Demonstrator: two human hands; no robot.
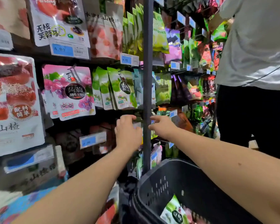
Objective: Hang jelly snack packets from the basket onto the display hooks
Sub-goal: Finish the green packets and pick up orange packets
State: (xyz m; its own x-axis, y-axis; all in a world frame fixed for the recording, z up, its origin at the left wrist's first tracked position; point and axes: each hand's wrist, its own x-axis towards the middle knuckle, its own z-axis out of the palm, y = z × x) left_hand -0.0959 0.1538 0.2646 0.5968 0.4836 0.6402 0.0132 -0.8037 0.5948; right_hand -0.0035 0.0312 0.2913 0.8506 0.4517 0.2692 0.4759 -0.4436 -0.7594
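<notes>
Both my hands reach into the display on either side of a dark upright post [147, 78]. My left hand [128, 131] has its fingers curled around the top of a packet that is mostly hidden behind it. My right hand [162, 126] has its fingers bent at the far side of the post; what it touches is hidden. Green jelly packets [120, 88] and pink jelly packets [69, 91] hang on hooks just above. A black basket [176, 183] hangs at my right forearm, with a green and white jelly packet [174, 212] lying inside.
Another person in a white shirt and dark trousers [255, 62] stands close at the right, reaching to upper hooks. Large red snack bags [13, 101] hang at the left. Blue price tags [92, 139] stick out from the hook ends.
</notes>
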